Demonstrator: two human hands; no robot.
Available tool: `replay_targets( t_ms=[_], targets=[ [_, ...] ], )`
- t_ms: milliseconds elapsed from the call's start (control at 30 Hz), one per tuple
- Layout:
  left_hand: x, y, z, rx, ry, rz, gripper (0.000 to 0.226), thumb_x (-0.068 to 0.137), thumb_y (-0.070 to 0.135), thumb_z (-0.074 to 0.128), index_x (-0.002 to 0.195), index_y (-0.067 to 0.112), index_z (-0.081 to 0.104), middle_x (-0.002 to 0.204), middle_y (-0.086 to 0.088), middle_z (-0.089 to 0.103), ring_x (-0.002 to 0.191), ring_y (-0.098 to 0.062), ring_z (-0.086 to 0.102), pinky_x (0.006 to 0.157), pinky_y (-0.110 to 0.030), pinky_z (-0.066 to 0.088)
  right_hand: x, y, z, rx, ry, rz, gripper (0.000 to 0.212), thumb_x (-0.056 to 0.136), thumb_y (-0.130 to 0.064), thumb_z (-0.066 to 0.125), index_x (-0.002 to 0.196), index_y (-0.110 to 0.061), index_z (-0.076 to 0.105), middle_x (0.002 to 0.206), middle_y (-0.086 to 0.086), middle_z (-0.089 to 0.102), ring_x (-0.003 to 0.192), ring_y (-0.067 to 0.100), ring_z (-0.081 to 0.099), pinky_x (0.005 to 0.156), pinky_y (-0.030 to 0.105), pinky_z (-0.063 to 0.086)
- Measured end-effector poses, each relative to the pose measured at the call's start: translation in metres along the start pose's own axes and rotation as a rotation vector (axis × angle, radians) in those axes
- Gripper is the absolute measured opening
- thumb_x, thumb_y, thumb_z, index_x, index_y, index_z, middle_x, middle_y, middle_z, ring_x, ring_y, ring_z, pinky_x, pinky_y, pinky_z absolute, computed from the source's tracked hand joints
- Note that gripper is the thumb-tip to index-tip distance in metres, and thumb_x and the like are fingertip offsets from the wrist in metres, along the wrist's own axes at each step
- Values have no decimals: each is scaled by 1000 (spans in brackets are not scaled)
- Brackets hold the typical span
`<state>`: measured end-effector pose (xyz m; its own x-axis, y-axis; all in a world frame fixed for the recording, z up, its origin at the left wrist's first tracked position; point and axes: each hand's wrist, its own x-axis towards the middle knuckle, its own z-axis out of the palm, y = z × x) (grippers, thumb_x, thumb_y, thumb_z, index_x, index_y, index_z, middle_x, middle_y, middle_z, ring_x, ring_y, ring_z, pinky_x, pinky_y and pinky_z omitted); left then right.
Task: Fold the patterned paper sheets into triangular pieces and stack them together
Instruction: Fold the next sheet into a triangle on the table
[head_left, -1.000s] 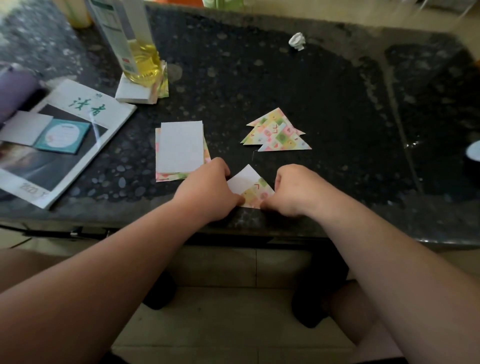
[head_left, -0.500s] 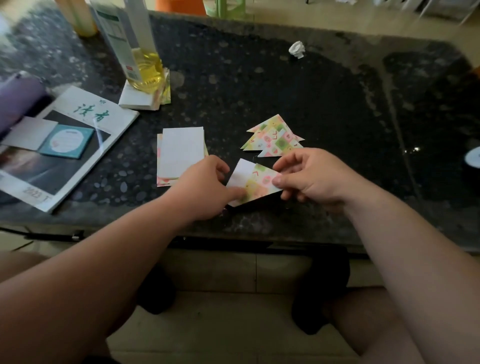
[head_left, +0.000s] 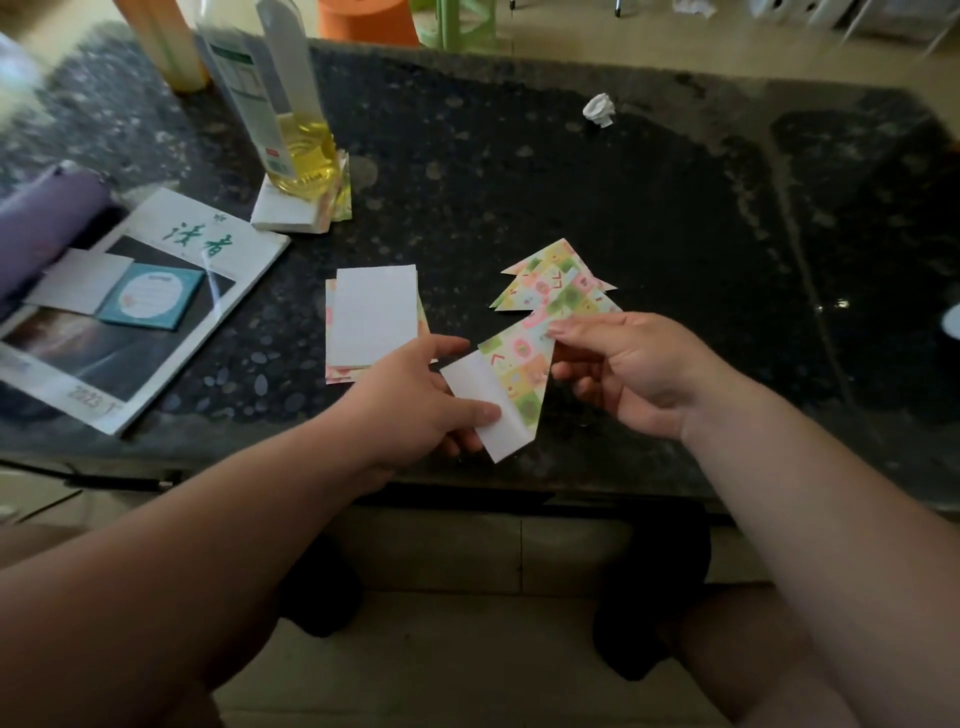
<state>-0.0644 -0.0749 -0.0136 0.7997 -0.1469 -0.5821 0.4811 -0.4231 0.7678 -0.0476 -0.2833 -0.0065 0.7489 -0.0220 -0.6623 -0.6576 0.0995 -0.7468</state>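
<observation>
We find the left hand (head_left: 410, 400) pinching the white flap of a half-folded pastel-patterned paper sheet (head_left: 519, 358) between thumb and curled fingers. The right hand (head_left: 639, 374) pinches the sheet's patterned upper tip, thumb on top and fingers beneath. The sheet appears lifted off the dark speckled stone table (head_left: 519, 182), near its front edge.

Just beyond it lies the pile of finished patterned triangular pieces (head_left: 556, 280). To the left lies the stack of flat rectangular sheets (head_left: 371, 317), white side up.

In our judgement the folding step is in hand. One end shows a patterned triangle, while the white flap is not yet turned in. The next move calls for bringing that flap over on its crease, matching the edges and pressing it flat. The piece can then join the pile.

Writing: the white-bordered magazine (head_left: 171, 291) at far left bears green brush characters, which we read as 读者, and "2023" along its lower edge. The label on the clear bottle of yellow liquid (head_left: 296, 150) is too blurred to read. Print on the teal note pad (head_left: 150, 296) is too small.
</observation>
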Motion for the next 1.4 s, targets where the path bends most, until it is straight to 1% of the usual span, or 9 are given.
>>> replay_targets(
  t_ms=[233, 367, 467, 567, 700, 833, 1000, 1200, 1400],
  targets=[
    [2, -12, 18, -207, 71, -51, 82, 89, 10, 78, 155, 26, 34, 80, -7, 77, 72, -22, 76, 61, -30, 57, 3, 21, 13, -282, 126, -60, 38, 81, -11, 86, 109, -23, 62, 92, 8, 76, 61, 13, 67, 48, 25, 46],
    [6, -14, 22, -216, 61, -16, 90, 91, 10, 75, 159, 40, 23, 82, -6, 77, 74, -24, 77, 65, -36, 61, 2, 32, 14, -290, 98, -33, 26, 85, -2, 80, 100, -15, 63, 80, 9, 71, 54, 13, 65, 43, 24, 40],
    [1, -17, 8, 195, 42, 204, 95, 89, 9, 73, 158, 44, 18, 117, 7, 71, 94, -13, 72, 81, -35, 62, 2, 33, 11, -212, 79, 7, 15, 88, 0, 76, 92, -11, 67, 79, 9, 73, 54, 13, 68, 44, 23, 43],
    [1, -26, -2, 832, 122, 572, 82, 83, 17, 77, 151, 40, 37, 158, 9, 28, 140, -15, 34, 115, -39, 35, 2, 31, 6, -152, 71, 63, 10, 89, -2, 76, 97, -8, 72, 83, 12, 77, 57, 13, 70, 45, 21, 49],
    [21, -42, 6, 899, 8, 903, 28, 86, 33, 75, 114, 33, 73, 140, 6, 55, 130, -21, 44, 106, -55, 44, 0, 34, 2, -170, 6, 86, 10, 91, 3, 72, 99, -2, 70, 73, 11, 72, 54, 13, 68, 44, 20, 51],
    [37, -46, 10, 838, 2, 1003, 8, 91, 27, 75, 97, 25, 80, 114, 8, 69, 109, -20, 58, 89, -50, 52, -2, 37, -7, -339, -38, 31, 11, 94, 4, 67, 101, -3, 66, 80, 14, 71, 55, 14, 69, 45, 20, 49],
    [37, -42, 17, 876, -40, 1011, 11, 91, 30, 74, 99, 27, 81, 103, 12, 70, 101, -16, 59, 85, -45, 53, 3, 39, -15, -955, 50, -192, 14, 88, -23, 79, 95, -26, 67, 78, -1, 72, 62, 14, 68, 62, 33, 58],
    [35, -22, 18, 833, -160, 700, 19, 93, 36, 72, 112, 37, 76, 99, 28, 60, 94, 3, 53, 95, -26, 48, 3, 41, -17, -950, 16, -112, 21, 85, -25, 82, 92, -22, 62, 65, 4, 73, 42, 15, 56, 42, 25, 44],
    [36, -10, 12, 794, -183, 489, 18, 86, 37, 80, 89, 49, 68, 92, 27, 63, 85, 11, 58, 67, -4, 40, -1, 36, -13, -941, -48, -10, 22, 87, -15, 79, 98, -14, 61, 63, 5, 74, 33, 13, 47, 36, 20, 36]
  ],
)
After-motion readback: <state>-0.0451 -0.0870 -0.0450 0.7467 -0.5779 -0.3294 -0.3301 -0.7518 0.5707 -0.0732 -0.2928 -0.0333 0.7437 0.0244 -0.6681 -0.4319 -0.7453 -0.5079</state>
